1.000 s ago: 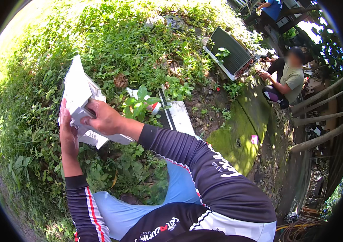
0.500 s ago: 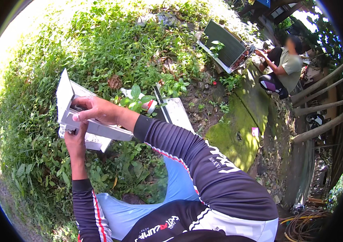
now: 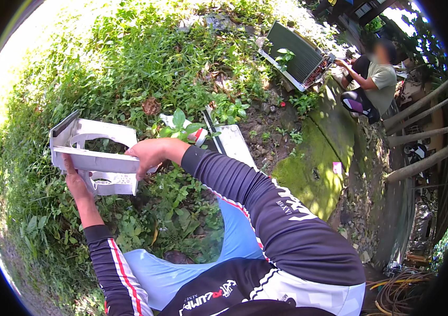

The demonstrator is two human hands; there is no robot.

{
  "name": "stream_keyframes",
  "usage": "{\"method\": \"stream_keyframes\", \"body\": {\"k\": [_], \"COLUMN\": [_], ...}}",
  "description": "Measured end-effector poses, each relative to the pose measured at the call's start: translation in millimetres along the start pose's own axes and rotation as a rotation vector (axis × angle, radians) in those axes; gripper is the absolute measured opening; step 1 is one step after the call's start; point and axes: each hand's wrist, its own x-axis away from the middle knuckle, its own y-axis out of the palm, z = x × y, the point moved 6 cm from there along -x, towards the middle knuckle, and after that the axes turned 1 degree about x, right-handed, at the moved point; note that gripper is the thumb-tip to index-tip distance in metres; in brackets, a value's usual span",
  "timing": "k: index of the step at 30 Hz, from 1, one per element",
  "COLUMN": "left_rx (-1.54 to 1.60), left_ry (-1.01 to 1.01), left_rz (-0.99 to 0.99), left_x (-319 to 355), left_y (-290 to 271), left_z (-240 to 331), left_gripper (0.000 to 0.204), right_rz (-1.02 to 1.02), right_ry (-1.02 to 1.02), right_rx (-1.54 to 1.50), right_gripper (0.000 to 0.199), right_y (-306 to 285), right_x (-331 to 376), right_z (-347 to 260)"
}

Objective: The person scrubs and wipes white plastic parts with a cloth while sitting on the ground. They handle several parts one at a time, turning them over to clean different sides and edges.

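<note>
A white plastic housing with large rounded cutouts and a dark strip along its left end is held up over the weeds. My right hand pinches its right end, thumb on top and fingers bent beneath. At the lower left, my left hand grips it from below, with a finger up against its front face; its other fingers are partly hidden. Just beyond my right wrist, a white and red object lies among leaves. Beside it, a flat white panel rests on the ground, partly covered by my right sleeve.
At the far right, another person crouches with their hands at a finned coil unit. A mossy slab bears a small pink packet. Logs and coiled cables lie along the right side.
The housing has turned in my hands, so its cutouts now show. My right hand has shifted rightward to its right end, while my left hand has moved slightly left.
</note>
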Motion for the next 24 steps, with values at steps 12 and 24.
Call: {"method": "stream_keyframes", "body": {"k": [12,24], "left_rx": [-0.913,0.651], "left_ry": [0.344,-0.214], "left_rz": [0.366,-0.061], "left_x": [38,30], "left_y": [21,56], "left_z": [5,-32], "left_gripper": [0.112,0.034], "right_rz": [0.577,0.170], "right_ry": [-0.008,-0.094], "right_rx": [-0.335,-1.121], "right_gripper": [0.052,0.056], "right_y": [-16,1], "right_x": [-36,-42], "right_z": [2,-6]}}
